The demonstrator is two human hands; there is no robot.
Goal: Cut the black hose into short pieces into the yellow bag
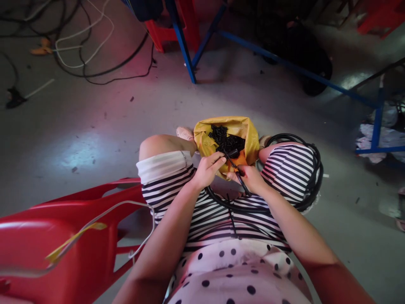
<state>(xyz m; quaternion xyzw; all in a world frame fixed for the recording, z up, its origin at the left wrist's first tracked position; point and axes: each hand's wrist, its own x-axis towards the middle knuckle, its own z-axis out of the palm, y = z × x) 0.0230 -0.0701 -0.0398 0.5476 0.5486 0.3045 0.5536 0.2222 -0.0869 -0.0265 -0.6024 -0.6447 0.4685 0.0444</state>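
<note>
A coil of black corrugated tubing [317, 169] hangs around my right knee, and a length of it crosses my lap up to my left hand [207, 169]. That hand is closed on the tubing, whose ribbed end juts past the fingertips. In my right hand [251, 179] is a pair of dark-handled scissors [233, 165], the blades lying close to the tubing near my left fingertips. I cannot tell whether the blades touch it. Under both hands, a yellow bag [202, 137] stands open between my legs, with many short black tube pieces [223, 137] inside.
A red plastic stool [41, 236] is at my left, with a white cable [117, 204] over it. Ahead stand a blue metal frame [186, 46] and another red stool [158, 36]. Loose cables [104, 74] lie on the floor at the far left; plastic bags [376, 133] sit at the right.
</note>
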